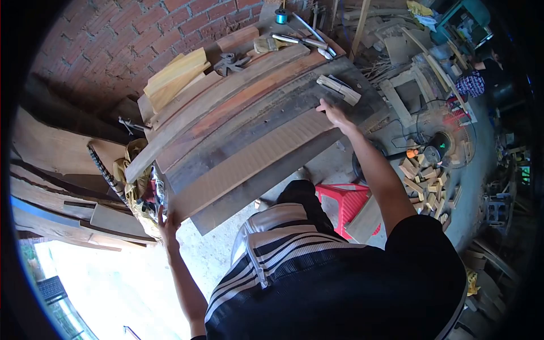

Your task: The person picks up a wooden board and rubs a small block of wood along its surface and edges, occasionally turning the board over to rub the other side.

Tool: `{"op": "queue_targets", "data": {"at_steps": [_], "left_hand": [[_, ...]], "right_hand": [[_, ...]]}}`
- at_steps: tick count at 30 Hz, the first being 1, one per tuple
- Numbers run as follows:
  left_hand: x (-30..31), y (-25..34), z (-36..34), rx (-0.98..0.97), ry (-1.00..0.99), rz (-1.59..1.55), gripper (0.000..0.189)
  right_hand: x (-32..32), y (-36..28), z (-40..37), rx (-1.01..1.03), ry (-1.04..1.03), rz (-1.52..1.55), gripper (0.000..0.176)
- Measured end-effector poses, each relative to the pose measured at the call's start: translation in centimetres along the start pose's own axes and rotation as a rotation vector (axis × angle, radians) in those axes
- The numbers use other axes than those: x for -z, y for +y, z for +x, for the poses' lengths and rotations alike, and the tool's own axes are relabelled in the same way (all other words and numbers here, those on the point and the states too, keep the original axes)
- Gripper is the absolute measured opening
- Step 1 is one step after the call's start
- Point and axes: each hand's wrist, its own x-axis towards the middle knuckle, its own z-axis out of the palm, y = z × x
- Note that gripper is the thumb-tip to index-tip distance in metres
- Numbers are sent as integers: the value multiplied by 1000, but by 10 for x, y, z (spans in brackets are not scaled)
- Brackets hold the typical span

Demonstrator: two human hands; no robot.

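Observation:
A long wooden board [255,153] with faint ripple marks across its face lies slanted over the workbench, close to its front edge. My left hand [168,228] grips its near left end, fingers up along the end edge. At the opposite end, my right hand [335,116] closes on the board's far right corner, its underside fingers hidden. Just beyond that hand rests a small pale wooden piece with a dark slot [339,89]. Behind the board, a dark plank surface [226,147] and a reddish plank [226,113] run parallel to it.
Yellowish boards [177,78], a dark metal tool [231,64] and a teal spool [281,16] sit at the bench's back by the brick wall. A red plastic stool [344,204] stands below my right arm. Offcuts [428,187] cover the floor at right; another person [481,79] is farther off.

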Motion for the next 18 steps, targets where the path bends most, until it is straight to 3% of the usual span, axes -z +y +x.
{"op": "queue_targets", "data": {"at_steps": [1,3,5,8,11,18], "left_hand": [[12,0,4,42,-62,0,35],[34,-7,13,167,-225,-215,32],[30,-10,13,196,-184,-282,35],[23,-9,14,218,-46,-438,44],[15,-3,18,168,-18,-430,40],[4,2,15,138,-88,-540,39]], "right_hand": [[11,-12,-10,-66,-108,169,79],[26,-19,-16,-98,-156,221,79],[35,-23,-9,-106,-298,465,78],[21,-19,0,-33,-238,519,76],[14,-25,1,-39,-161,528,71],[15,-22,-3,66,-142,543,63]]}}
